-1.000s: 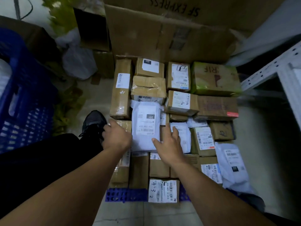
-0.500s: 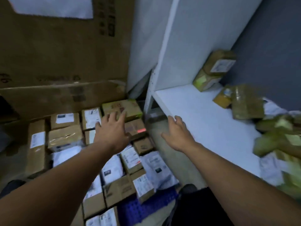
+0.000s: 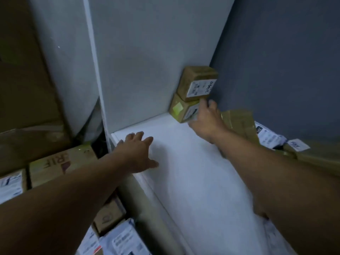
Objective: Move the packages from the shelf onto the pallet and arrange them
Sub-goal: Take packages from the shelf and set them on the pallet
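Observation:
Two small brown taped boxes are stacked in the back corner of the white shelf (image 3: 184, 166): an upper box (image 3: 197, 78) with a handwritten label and a lower box (image 3: 178, 109) with a yellow-green sticker. My right hand (image 3: 207, 120) reaches the right end of the lower box, fingers stretched against it and thumb low at its front; no firm grip shows. My left hand (image 3: 138, 151) hovers flat with spread fingers over the shelf's front left corner, holding nothing. Packed parcels lie lower left, among them a box marked RIF (image 3: 55, 162).
More brown boxes (image 3: 239, 122) and white mailer bags (image 3: 268, 135) lie along the shelf's right side against the dark wall (image 3: 276, 61). A white side panel (image 3: 147, 61) closes the shelf on the left. Large cardboard sheets (image 3: 22, 89) stand beyond the parcels. White mailers (image 3: 121, 240) lie bottom left.
My view has swung from the parcels on the pallet up to the shelf. Both hands left the parcels; the right reached to the corner boxes, the left moved over the shelf edge.

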